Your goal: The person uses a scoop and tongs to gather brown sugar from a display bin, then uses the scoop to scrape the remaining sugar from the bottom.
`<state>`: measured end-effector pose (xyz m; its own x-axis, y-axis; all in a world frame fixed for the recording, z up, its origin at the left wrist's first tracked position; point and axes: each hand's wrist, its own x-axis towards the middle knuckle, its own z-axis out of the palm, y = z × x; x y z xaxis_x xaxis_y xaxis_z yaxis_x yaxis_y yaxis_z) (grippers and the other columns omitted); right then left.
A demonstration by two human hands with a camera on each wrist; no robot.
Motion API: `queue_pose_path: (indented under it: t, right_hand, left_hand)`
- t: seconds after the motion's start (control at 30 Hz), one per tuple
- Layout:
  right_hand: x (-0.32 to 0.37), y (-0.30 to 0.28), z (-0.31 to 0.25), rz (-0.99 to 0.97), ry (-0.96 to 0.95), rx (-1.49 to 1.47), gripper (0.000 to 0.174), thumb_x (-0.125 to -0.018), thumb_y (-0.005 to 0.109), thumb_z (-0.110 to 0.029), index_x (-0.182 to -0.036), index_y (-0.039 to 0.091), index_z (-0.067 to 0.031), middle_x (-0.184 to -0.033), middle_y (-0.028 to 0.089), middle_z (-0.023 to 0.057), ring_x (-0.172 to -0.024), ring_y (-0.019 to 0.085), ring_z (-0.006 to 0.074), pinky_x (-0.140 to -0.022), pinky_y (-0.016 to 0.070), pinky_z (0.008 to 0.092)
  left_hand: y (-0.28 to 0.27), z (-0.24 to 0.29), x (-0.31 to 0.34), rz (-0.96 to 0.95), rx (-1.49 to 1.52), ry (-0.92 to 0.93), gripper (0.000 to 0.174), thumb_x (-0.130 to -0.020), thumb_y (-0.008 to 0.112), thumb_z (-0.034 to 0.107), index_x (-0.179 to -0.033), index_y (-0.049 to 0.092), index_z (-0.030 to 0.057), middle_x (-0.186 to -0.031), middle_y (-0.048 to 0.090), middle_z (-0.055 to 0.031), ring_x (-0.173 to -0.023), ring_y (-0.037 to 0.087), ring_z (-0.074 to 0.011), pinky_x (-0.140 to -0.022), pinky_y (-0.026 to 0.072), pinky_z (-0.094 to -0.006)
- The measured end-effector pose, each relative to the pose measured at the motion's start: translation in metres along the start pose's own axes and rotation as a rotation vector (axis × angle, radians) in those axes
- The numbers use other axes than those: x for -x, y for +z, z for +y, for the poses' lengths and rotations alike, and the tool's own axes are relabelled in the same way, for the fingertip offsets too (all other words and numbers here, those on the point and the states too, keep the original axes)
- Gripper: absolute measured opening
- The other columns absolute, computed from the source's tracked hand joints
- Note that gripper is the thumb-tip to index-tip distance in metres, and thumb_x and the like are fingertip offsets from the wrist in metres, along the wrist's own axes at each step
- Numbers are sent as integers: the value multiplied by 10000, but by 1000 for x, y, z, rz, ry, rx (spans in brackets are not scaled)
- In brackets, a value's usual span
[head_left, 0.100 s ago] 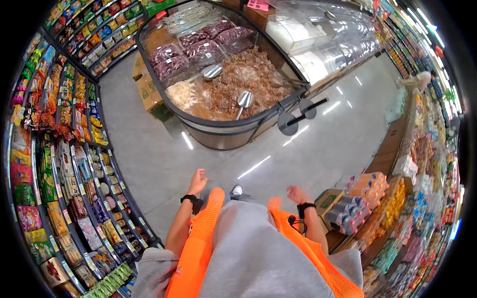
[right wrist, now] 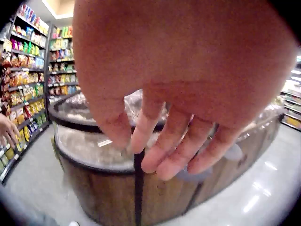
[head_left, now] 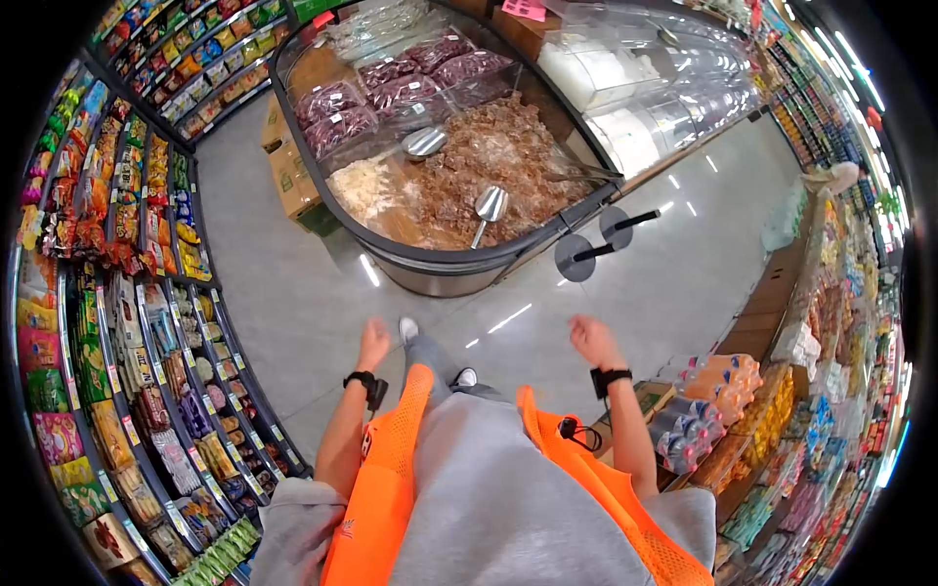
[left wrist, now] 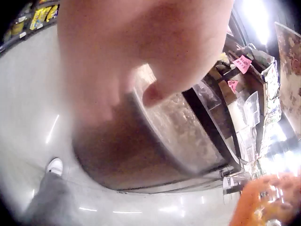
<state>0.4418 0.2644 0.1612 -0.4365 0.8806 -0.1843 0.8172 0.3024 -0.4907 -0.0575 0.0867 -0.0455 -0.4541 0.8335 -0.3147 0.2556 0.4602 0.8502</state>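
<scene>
You are wearing a grey short-sleeved T-shirt (head_left: 479,498) beneath an open, bright orange mesh vest (head_left: 391,479), whose left front is carrying a small dark marking (head_left: 349,528). On its right front, a black clip (head_left: 568,428) is trailing a thin, looping black cable (head_left: 590,438). Black wristbands (head_left: 614,375) are circling both wrists, the left one bearing a dark boxy module (head_left: 377,395). You are also wearing grey trousers (head_left: 427,359) and white shoes (head_left: 408,329).

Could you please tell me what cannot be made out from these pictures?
Left wrist view: part of the display bin, hidden behind the left hand, whose fingers are blurred.
Right wrist view: part of the display bin, hidden by the right hand.
Head view: lettering on the pink sign and on the shelf labels, too small to read.
</scene>
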Motion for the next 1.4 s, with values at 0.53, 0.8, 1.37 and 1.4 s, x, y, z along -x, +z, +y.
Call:
queue_pose_path:
  t: [0.53,0.8,1.37,1.4]
  right_hand:
    - [-303,181,-112,-203,519,85,674,-818,715,-438,-1223,451,32,-1064,660,295,-988,646,472,-854,519,520]
    - [-311,233,-90,-61,555,-308,568,-775,829,-264,-1105,473,31,-949,654,163,-817,660,289,-718,539,389]
    - [-369,238,-218,-556,-107,10,353,-809,741,-273,-1044,570,-72,-875,686,185,-865,657,417,-774,506,518]
    - [-368,241,-215,-576,-111,-32,346,-822,724,-285,-1052,579,-71,-887,689,191,-868,658,417,-776,507,514]
  left_hand:
    - [-90,168,-315,900,-280,-585,411,-1011,427,392,-1121,566,22,-1152,602,-211,-1100,541,-416,-902,434,-543]
    - [-92,177,-315,892,-276,-553,367,-1002,434,356,-1129,557,34,-1110,610,-181,-1028,573,-411,-813,443,-559]
    - [-91,170,-316,848,-223,-574,422,-1018,386,386,-1216,542,47,-1186,626,-205,-1061,588,-442,-858,457,-559]
    - [-94,184,-312,796,-200,-625,441,-1020,375,392,-1228,542,41,-1193,624,-215,-1069,586,-447,-865,455,-561]
